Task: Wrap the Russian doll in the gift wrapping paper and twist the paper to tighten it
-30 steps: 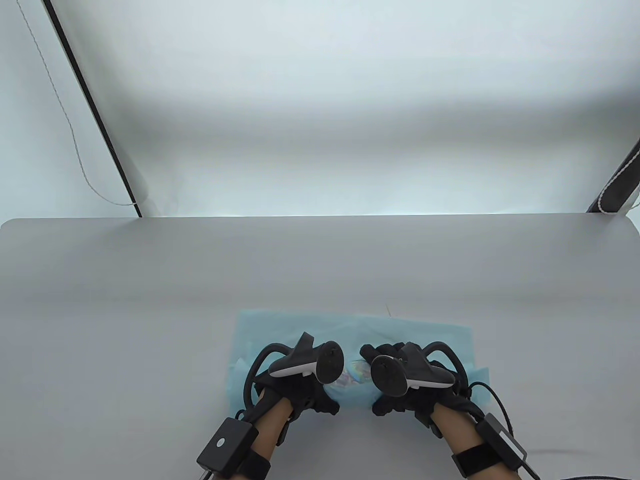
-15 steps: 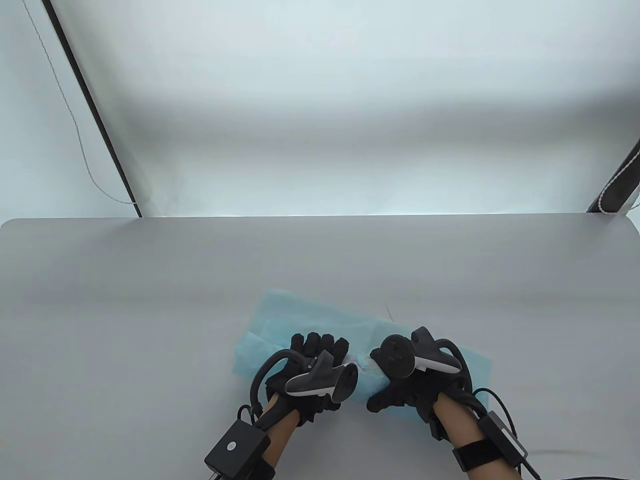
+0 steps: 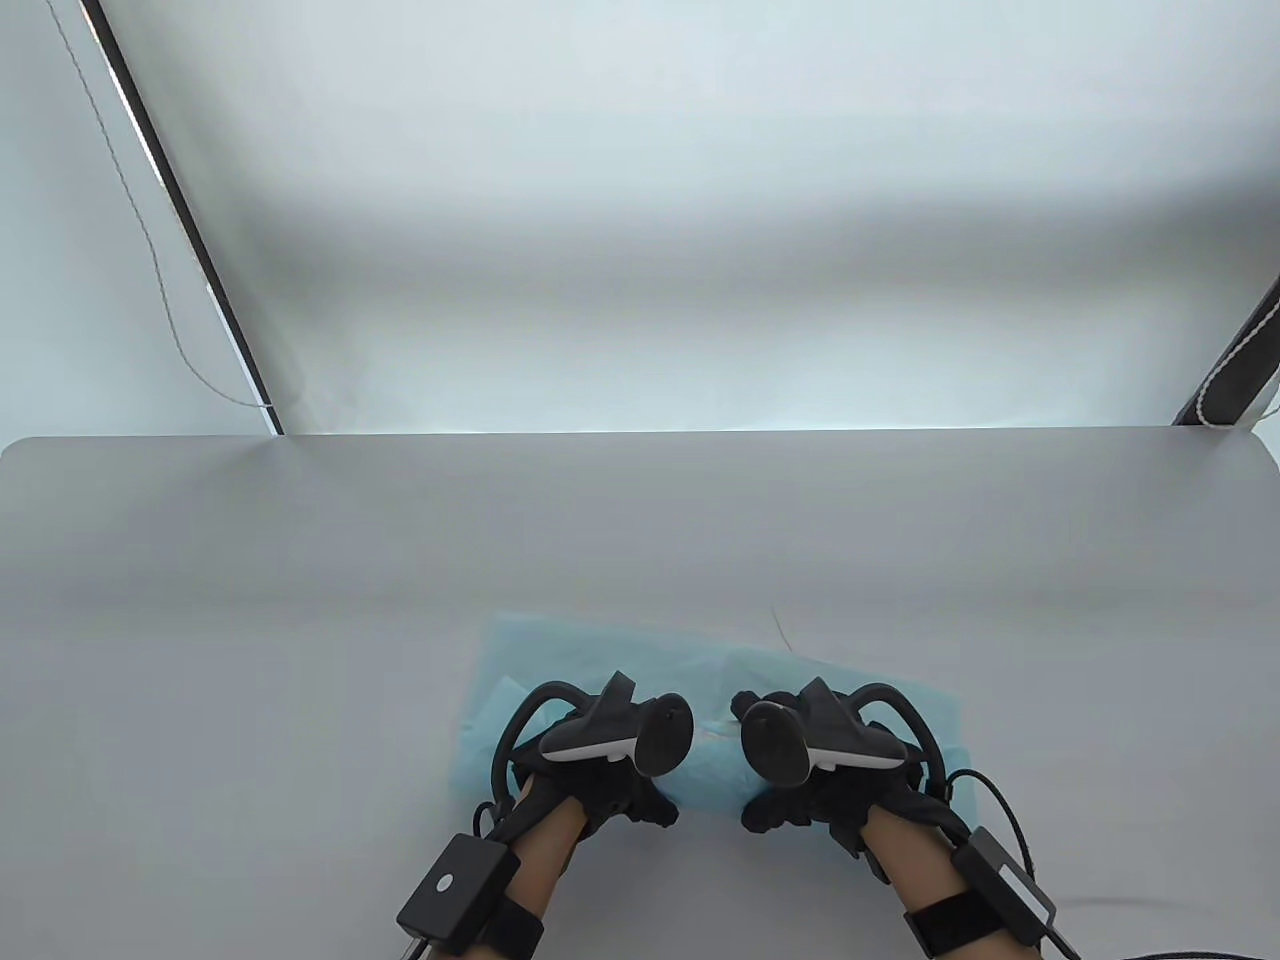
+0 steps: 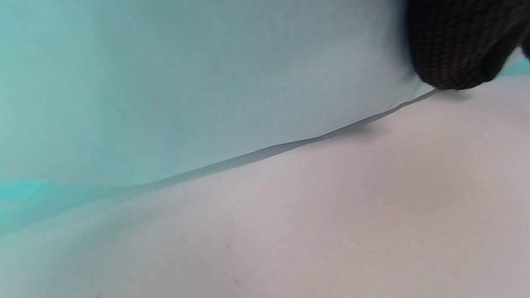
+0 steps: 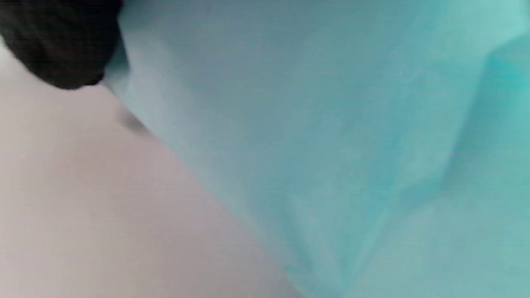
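Observation:
A light blue sheet of wrapping paper point(image 3: 560, 650) lies near the table's front edge, rolled into a bundle under both hands. The Russian doll is hidden inside it; only paper point(image 3: 715, 752) shows in the gap between the hands. My left hand point(image 3: 620, 797) curls over the bundle's left part, thumb on the near side. My right hand point(image 3: 800, 802) curls over the right part in the same way. In the left wrist view a black fingertip point(image 4: 455, 45) presses the paper's point(image 4: 186, 82) edge against the table. In the right wrist view a fingertip point(image 5: 58, 41) sits at the paper's point(image 5: 331, 124) edge.
The grey table point(image 3: 300, 600) stretches far behind the paper to its back edge. A thin thread-like speck point(image 3: 780, 625) lies just beyond the paper. A black strut point(image 3: 180, 220) and a thin cord point(image 3: 150, 250) run down the white backdrop at the left.
A second ago a shiny patch of the doll showed between the hands. The left hand then reached forward over the paper, which skewed. Both hands are back side by side, paper covering the doll.

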A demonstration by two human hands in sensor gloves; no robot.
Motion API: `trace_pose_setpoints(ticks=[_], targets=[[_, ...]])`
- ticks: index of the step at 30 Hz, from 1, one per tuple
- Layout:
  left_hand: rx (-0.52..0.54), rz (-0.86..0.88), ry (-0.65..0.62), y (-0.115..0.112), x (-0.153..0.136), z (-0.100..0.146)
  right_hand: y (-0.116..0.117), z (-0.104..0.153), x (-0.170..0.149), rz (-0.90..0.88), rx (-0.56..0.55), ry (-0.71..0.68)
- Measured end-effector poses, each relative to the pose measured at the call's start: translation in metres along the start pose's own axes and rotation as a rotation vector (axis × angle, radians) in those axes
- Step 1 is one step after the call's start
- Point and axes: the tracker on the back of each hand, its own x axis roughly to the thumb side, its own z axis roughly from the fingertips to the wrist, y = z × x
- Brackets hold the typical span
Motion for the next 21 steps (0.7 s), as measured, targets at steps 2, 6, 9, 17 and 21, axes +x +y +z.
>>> trace_pose_setpoints(ticks=[2, 6, 9, 17, 21], targets=[[-0.045, 0.057, -0.011, -0.001, -0.004, 0.0, 0.0, -0.001, 0.004, 0.048, -0.003, -0.006], [-0.097, 0.129, -0.001, -0.005, -0.009, 0.003, 0.0, -0.003, 0.002, -0.008, -0.029, -0.015], [-0.039, 0.055, 0.045, -0.009, -0.005, 0.005, 0.001, -0.004, -0.004, -0.072, -0.042, -0.01], [0.024, -0.033, 0.076, -0.008, 0.005, 0.009, 0.005, -0.008, -0.019, -0.22, 0.007, 0.026], [0.012, -0.101, 0.08, -0.012, 0.006, 0.003, 0.006, -0.009, -0.02, -0.236, 0.031, 0.023]])
